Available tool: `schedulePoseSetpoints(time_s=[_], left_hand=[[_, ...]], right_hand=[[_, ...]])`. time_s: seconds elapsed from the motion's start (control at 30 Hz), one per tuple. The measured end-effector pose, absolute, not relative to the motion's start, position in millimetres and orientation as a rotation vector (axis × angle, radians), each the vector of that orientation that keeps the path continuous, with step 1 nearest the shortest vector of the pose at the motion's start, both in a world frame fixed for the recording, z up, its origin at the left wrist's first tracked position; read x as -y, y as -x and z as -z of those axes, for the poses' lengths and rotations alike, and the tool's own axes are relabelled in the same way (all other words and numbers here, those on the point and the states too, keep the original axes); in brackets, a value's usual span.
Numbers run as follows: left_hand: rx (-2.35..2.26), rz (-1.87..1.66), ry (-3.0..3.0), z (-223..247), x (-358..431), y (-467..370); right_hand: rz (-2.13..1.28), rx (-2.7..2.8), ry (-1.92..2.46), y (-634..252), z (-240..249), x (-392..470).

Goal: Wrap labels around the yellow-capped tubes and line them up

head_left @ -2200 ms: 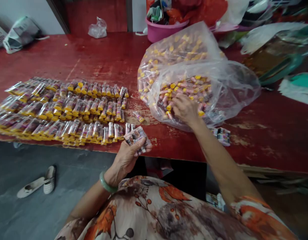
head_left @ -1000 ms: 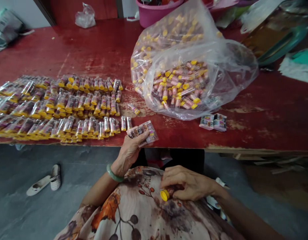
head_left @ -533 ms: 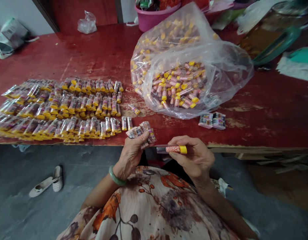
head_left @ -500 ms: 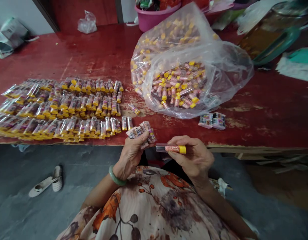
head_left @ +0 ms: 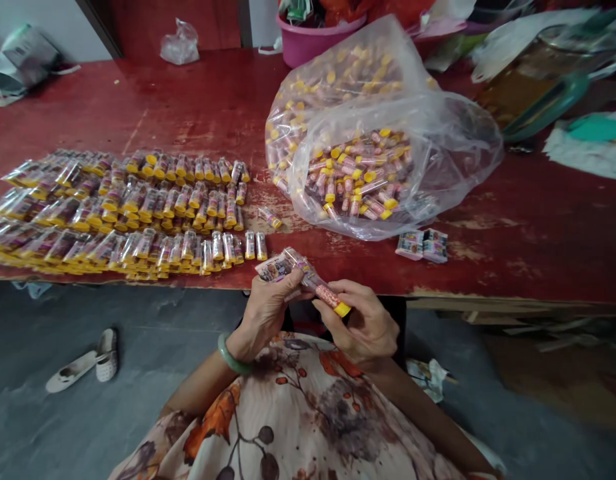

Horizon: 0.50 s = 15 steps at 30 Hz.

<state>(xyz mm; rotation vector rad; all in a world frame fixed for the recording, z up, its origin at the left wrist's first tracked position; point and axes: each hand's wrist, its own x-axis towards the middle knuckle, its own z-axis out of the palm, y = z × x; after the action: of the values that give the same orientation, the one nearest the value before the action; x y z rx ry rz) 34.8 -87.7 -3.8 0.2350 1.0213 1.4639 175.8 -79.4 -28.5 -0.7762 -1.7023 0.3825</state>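
My left hand pinches printed wrappers near the table's front edge. A clear tube with pink beads and a yellow cap is in the fingers of my right hand; its far end meets the wrappers at my left fingertips. Whether the tube is inside a wrapper is hard to tell. Beyond my hands, a big clear plastic bag lies open with many similar tubes inside. Rows of wrapped tubes are stacked on the left, and one tube lies apart beside them.
Two small stacks of printed wrappers lie on the red table at the right. Farther back are a pink basin, a crumpled clear bag and a jug of brown liquid. White shoes are on the floor.
My right hand has moved left and turned the tube so that its cap points down and right. The tube's clear end now meets the wrappers in my left hand.
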Motion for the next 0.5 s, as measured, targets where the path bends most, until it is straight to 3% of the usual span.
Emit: schedulePoseSetpoints(time_s=[0.13, 0.33, 0.5], left_hand=[[-1.015, -1.501, -0.26, 7.1, 86.3, -34.7], [-0.961, -1.406, -0.224, 4.3, 85.0, -26.4], [-0.908, -1.346, -0.224, -3.7, 88.8, -30.8]], right_hand=[[-0.15, 1.767, 0.727, -167.6, 33.6, 72.6], [-0.701, 1.994, 0.59, -184.5, 14.3, 56.2], [-0.549, 1.811, 0.61, -185.2, 10.2, 59.4]])
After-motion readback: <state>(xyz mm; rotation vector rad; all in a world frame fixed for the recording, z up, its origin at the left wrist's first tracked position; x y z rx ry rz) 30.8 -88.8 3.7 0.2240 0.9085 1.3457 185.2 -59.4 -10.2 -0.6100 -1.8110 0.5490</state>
